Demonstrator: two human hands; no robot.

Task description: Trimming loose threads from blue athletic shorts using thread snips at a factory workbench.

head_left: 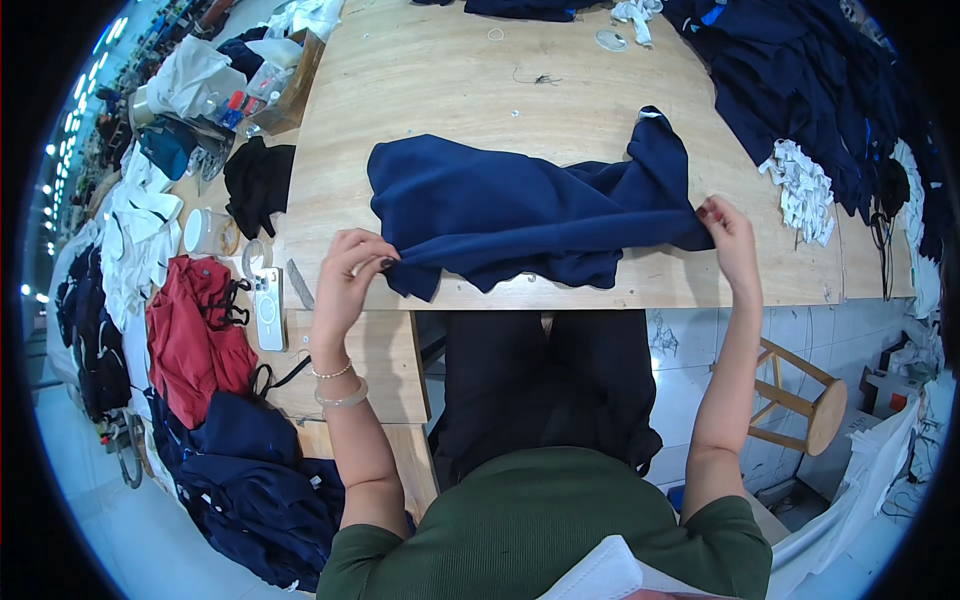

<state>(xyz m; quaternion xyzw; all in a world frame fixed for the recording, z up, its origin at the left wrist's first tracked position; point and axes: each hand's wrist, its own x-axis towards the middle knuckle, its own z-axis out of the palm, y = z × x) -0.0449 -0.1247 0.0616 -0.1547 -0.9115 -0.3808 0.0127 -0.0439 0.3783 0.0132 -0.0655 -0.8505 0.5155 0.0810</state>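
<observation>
A pale wooden table (420, 60) fills the upper middle of the frame, and navy cloth (500, 195) lies across its near part, at centre. Left of centre, the left hand (352, 262) has thumb and fingertips closed on the cloth's left end; right of centre, the right hand (730, 235) pinches its right end. A phone (268, 310) lies at middle left; any writing on the cloth's small white patch (650, 114) is unreadable

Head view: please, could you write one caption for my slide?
The left hand and right hand pinch opposite ends of a dark blue cloth on a wooden table.
</observation>
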